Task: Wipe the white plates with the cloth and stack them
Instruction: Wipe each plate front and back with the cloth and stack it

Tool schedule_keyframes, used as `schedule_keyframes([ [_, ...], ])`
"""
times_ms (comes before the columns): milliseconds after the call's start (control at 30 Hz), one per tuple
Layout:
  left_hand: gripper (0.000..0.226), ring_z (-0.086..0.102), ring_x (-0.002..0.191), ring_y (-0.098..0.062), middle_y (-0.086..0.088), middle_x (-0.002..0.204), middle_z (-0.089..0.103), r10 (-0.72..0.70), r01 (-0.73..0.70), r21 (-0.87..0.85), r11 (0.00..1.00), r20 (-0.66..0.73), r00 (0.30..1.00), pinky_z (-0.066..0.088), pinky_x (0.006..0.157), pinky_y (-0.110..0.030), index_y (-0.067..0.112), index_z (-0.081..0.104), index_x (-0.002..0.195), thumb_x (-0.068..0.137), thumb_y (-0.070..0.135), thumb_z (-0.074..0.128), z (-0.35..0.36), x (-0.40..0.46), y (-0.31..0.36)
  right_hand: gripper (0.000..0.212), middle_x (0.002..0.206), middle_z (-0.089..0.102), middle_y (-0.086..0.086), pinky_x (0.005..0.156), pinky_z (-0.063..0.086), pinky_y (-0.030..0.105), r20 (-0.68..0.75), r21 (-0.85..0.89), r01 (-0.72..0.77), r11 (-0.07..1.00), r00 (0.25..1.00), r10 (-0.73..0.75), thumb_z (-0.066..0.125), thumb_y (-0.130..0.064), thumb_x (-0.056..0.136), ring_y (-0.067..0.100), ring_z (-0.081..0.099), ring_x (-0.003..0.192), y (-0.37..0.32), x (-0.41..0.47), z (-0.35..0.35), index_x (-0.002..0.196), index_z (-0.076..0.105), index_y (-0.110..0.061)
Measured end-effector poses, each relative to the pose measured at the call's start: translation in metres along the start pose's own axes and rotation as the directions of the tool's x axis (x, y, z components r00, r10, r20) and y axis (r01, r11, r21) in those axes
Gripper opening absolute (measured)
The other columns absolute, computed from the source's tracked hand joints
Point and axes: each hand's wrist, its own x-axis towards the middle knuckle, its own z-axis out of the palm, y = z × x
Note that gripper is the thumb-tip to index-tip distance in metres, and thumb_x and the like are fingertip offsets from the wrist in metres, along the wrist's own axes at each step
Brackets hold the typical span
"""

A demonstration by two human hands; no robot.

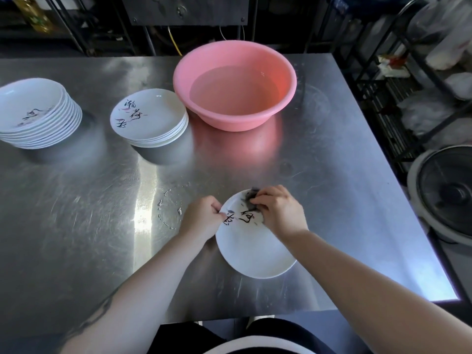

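A white plate with black brush lettering is tilted over the near middle of the steel table. My left hand pinches its left rim. My right hand grips a dark grey cloth and presses it on the plate's far part. A stack of several white plates stands at mid-left beside the basin. A taller stack of several white plates stands at the far left edge.
A pink basin holding water sits at the back middle of the steel table. Water drops lie on the table left of my left hand. A black wire rack with bags and a round appliance stand off the table's right side.
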Motion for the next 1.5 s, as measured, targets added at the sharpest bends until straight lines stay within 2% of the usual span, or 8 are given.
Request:
schedule_keyframes([
  [167, 0.012, 0.067, 0.053, -0.018, -0.002, 0.061, 0.072, -0.104, 0.088, 0.09, 0.992, 0.191, 0.976, 0.05, 0.051, -0.027, 0.014, 0.06, 0.081, 0.076, 0.016, 0.071, -0.001, -0.021, -0.018, 0.027, 0.084, 0.07, -0.002, 0.05, 0.045, 0.026, -0.061, -0.022, -0.029, 0.999, 0.998, 0.028, 0.073, 0.008, 0.071, 0.027, 0.061, 0.08, 0.004, -0.01, -0.003, 0.079, 0.077, -0.017],
  [333, 0.019, 0.062, 0.081, -0.023, 0.004, 0.083, 0.064, 0.065, -0.062, 0.233, 0.971, -0.005, 0.998, 0.046, 0.067, -0.031, 0.02, 0.061, 0.084, 0.079, 0.032, 0.074, 0.003, -0.009, 0.005, 0.022, 0.094, 0.072, -0.001, 0.069, 0.053, 0.034, 0.105, 0.06, 0.146, 0.987, 0.983, -0.152, 0.072, 0.001, 0.075, 0.03, 0.06, 0.085, -0.008, -0.008, 0.007, 0.086, 0.079, -0.016],
  [500, 0.02, 0.058, 0.039, -0.018, -0.005, 0.07, 0.069, -0.057, 0.057, 0.007, 0.998, -0.067, 0.996, 0.045, 0.046, -0.026, 0.013, 0.06, 0.077, 0.087, 0.025, 0.072, 0.008, -0.012, -0.012, 0.024, 0.096, 0.068, -0.006, 0.063, 0.052, 0.032, 0.099, -0.054, 0.021, 0.998, 0.995, -0.016, 0.066, 0.0, 0.078, 0.022, 0.054, 0.094, 0.012, -0.001, -0.003, 0.087, 0.077, -0.02],
  [667, 0.02, 0.067, 0.045, -0.018, -0.003, 0.055, 0.07, -0.076, 0.074, 0.031, 0.997, 0.108, 0.991, 0.047, 0.04, -0.025, 0.01, 0.059, 0.075, 0.081, 0.024, 0.072, 0.011, -0.026, -0.021, 0.027, 0.091, 0.066, -0.008, 0.056, 0.043, 0.026, 0.068, -0.059, 0.0, 0.998, 0.998, 0.004, 0.065, 0.005, 0.076, 0.021, 0.054, 0.091, 0.017, -0.003, -0.006, 0.081, 0.076, -0.019],
  [800, 0.025, 0.065, 0.054, -0.023, -0.004, 0.07, 0.07, 0.03, -0.022, 0.192, 0.981, -0.04, 0.999, 0.053, 0.053, -0.034, 0.012, 0.059, 0.079, 0.081, 0.033, 0.072, 0.007, -0.015, -0.003, 0.026, 0.1, 0.068, -0.012, 0.067, 0.048, 0.027, 0.164, 0.024, 0.105, 0.994, 0.981, -0.107, 0.066, -0.003, 0.081, 0.016, 0.054, 0.097, 0.004, 0.0, 0.005, 0.089, 0.077, -0.025],
  [1033, 0.019, 0.051, 0.028, -0.015, -0.009, 0.062, 0.067, -0.074, 0.06, -0.079, 0.995, -0.186, 0.98, 0.04, 0.04, -0.024, 0.009, 0.057, 0.078, 0.086, 0.021, 0.069, 0.015, -0.013, -0.01, 0.031, 0.101, 0.066, -0.007, 0.065, 0.052, 0.034, 0.138, -0.134, -0.044, 0.99, 0.988, 0.063, 0.062, 0.001, 0.08, 0.017, 0.049, 0.097, 0.028, 0.002, -0.015, 0.093, 0.076, -0.023],
  [1367, 0.019, 0.059, 0.037, -0.017, -0.009, 0.07, 0.069, -0.024, -0.016, -0.213, 0.977, -0.181, 0.983, 0.043, 0.038, -0.025, 0.014, 0.058, 0.075, 0.087, 0.021, 0.071, 0.016, -0.019, -0.02, 0.024, 0.087, 0.071, -0.003, 0.065, 0.053, 0.036, 0.14, 0.084, -0.054, 0.995, 0.989, 0.042, 0.072, 0.005, 0.073, 0.027, 0.06, 0.083, 0.006, -0.061, -0.021, 0.083, 0.079, -0.016],
  [1500, 0.018, 0.068, 0.056, -0.01, 0.007, 0.075, 0.07, 0.036, -0.083, -0.17, 0.982, -0.262, 0.964, 0.053, 0.056, -0.027, 0.027, 0.063, 0.087, 0.081, 0.032, 0.079, -0.003, -0.042, -0.043, 0.023, 0.096, 0.071, -0.002, 0.074, 0.051, 0.038, 0.157, 0.099, -0.103, 0.99, 0.984, 0.087, 0.069, 0.002, 0.079, 0.026, 0.057, 0.092, 0.011, -0.051, -0.021, 0.09, 0.079, -0.015],
])
